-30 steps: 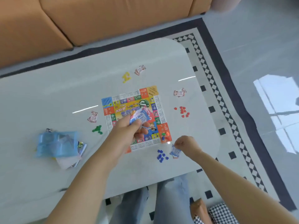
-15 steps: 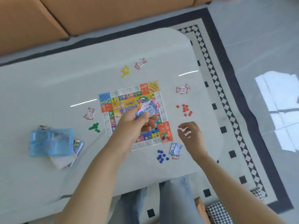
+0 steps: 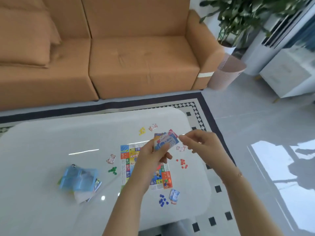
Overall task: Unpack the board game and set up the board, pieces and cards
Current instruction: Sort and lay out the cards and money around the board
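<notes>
The left hand [image 3: 153, 157] grips the cards [image 3: 166, 141]. Right hand [image 3: 202, 142] fingers [image 3: 183, 138], loosely bent and empty, touch the top card. Dealing step; next, pinch one card.

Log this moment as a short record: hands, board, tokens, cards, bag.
left hand: grips a fan of cards above the board
right hand: fingertips at the cards' right edge; grip unclear
board: flat on the table, partly hidden by the left arm
tokens: yellow, green, red, blue, one cluster off each side
dealt cards: blue card beside the blue cluster
bag: left of the board
</notes>
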Action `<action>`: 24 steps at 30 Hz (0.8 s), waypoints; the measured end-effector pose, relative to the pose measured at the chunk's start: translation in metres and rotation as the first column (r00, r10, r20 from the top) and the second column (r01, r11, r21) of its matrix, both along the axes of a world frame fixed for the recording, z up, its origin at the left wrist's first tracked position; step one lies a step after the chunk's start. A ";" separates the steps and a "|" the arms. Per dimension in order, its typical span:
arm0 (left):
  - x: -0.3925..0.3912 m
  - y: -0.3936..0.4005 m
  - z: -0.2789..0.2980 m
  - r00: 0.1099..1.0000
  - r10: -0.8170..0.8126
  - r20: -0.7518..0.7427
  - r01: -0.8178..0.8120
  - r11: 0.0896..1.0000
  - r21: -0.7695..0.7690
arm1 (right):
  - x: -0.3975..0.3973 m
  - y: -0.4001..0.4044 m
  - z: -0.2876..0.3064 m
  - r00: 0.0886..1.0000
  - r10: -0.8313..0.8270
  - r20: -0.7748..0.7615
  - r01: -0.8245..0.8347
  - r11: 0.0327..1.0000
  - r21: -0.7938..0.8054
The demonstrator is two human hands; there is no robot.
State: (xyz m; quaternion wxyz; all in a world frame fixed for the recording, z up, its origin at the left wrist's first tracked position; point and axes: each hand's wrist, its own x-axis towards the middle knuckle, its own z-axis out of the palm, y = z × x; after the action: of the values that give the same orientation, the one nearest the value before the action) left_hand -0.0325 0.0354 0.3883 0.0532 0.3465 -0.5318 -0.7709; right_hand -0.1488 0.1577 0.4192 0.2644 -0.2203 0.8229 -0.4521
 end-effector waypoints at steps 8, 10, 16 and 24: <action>0.046 -0.029 0.046 0.996 0.033 -0.083 -0.043 0.992 -0.122 | 0.034 -0.034 0.046 0.981 0.142 -0.131 -0.147 0.989 -0.026; 0.059 -0.037 0.053 0.995 0.032 -0.092 -0.045 0.988 -0.146 | 0.045 -0.044 0.050 0.981 0.130 -0.141 -0.138 0.989 -0.049; 0.089 -0.048 0.071 0.996 -0.018 -0.083 0.000 0.977 -0.211 | 0.072 -0.064 0.067 0.990 0.140 -0.027 -0.143 0.970 -0.197; 0.116 -0.055 0.075 0.997 0.034 -0.072 -0.049 0.975 -0.218 | 0.086 -0.078 0.066 0.972 0.231 -0.046 -0.235 0.950 -0.205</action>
State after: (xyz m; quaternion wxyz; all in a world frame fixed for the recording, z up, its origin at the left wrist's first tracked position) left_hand 0.0838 -0.0197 0.4633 0.1252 0.3233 -0.6040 -0.7176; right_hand -0.0626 0.0799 0.4847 0.2824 -0.3473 0.7419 -0.4991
